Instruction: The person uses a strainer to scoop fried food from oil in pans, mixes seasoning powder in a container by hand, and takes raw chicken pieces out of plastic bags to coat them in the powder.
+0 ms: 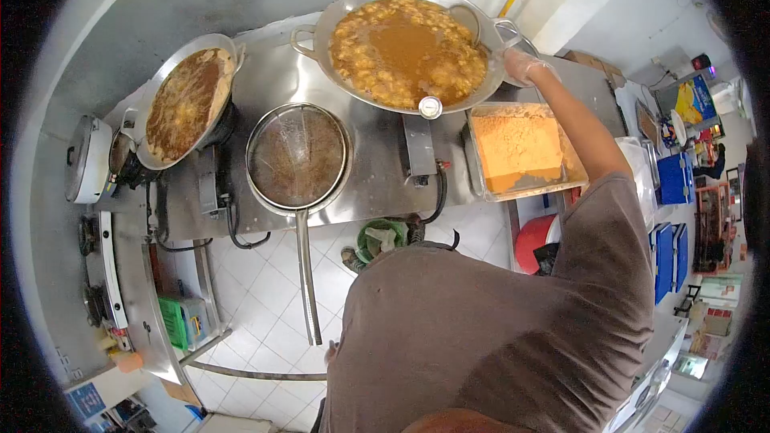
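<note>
My right hand (523,66), in a clear plastic glove, is at the right rim of a large wok (317,44). Its fingers are closed, but what they grip is hard to make out; a round wire tool (465,22) lies in the wok nearby. Pieces fry in bubbling brown oil (409,48), and a dial thermometer (431,107) sits at the front rim. Only a sliver of my left hand (330,352) shows beside my shirt, near the handle end of a round mesh strainer (297,156); its fingers are mostly hidden.
A tray of orange powder (517,144) stands right of the wok. On the left are a second wok (192,104) of oil and a white cooker (88,159). Below the steel counter are a green bin (377,240), a red bucket (533,244) and hoses.
</note>
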### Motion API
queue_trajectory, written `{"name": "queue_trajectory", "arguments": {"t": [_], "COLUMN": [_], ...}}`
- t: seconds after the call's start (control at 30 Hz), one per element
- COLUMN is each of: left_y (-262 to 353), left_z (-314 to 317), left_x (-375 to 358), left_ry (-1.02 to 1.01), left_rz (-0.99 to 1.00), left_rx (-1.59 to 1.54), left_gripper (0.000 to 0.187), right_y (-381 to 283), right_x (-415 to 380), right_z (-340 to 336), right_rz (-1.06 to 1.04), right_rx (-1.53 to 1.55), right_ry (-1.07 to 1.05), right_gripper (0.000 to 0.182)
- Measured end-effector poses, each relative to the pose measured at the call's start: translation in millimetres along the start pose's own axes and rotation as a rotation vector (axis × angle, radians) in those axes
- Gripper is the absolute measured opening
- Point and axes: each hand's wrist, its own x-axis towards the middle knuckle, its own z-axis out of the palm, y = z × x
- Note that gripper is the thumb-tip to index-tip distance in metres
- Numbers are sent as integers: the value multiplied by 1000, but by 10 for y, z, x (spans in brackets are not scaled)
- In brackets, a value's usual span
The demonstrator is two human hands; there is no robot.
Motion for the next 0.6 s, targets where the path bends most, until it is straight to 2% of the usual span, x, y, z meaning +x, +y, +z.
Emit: {"name": "queue_trajectory", "arguments": {"t": [0.03,0.1,0.13,0.17,0.23,0.27,0.37,0.5,0.6], "left_y": [-53,-140,-155,-154,-162,-166,-54,84,25], "left_z": [25,122,175,251,370,406,570,655,523], "left_x": [-10,-10,-7,15,50,112,182,13,154], "left_ry": [15,25,23,16,-4,-22,-75,-94,-131], "left_rz": [-5,-12,-14,-11,-7,-8,-9,16,-11], "left_rx": [13,35,45,58,64,64,68,133,70], "left_gripper": [59,61,62,63,66,67,72,72,72], "right_y": [8,-65,-133,-166,-682,-834,-1166,-1421,-1496], "right_x": [97,375,391,457,330,287,330,323,182], "right_z": [40,61,145,157,-179,-250,-379,-486,-633], "right_rz": [-25,87,233,223,203,208,99,89,16], "right_rx": [54,384,1172,1119,1017,1100,1149,1151,944], "right_ry": [-87,-351,-406,-422,-449,-441,-454,-356,-240], "right_gripper": [21,18,46,49,55,58,46,61,60]}}
